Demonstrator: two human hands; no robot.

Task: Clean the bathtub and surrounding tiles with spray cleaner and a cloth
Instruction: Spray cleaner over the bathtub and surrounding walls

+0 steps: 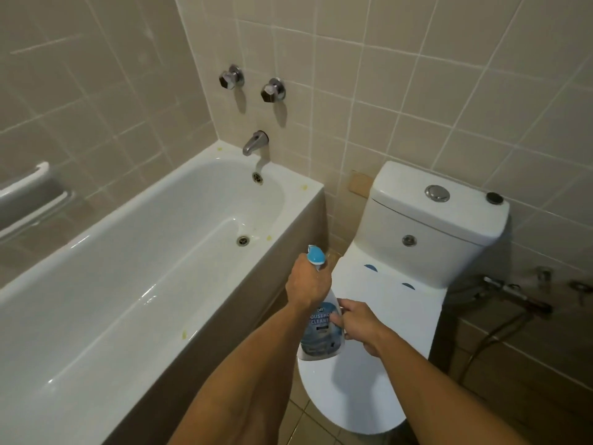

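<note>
Both hands grasp the spray bottle [321, 322] above the closed toilet lid [369, 374]: left hand [308, 284] at the neck, right hand [356, 322] steadying the body. Best to aim the nozzle toward the bathtub [134, 252] and its yellow spots before squeezing. No cloth in view.

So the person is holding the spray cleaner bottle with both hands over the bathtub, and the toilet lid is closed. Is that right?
Not quite. The head view shows both hands, left hand and right hand, holding the spray bottle over the closed toilet lid, not over the bathtub, which lies to the left of it. The rest is right.
</note>
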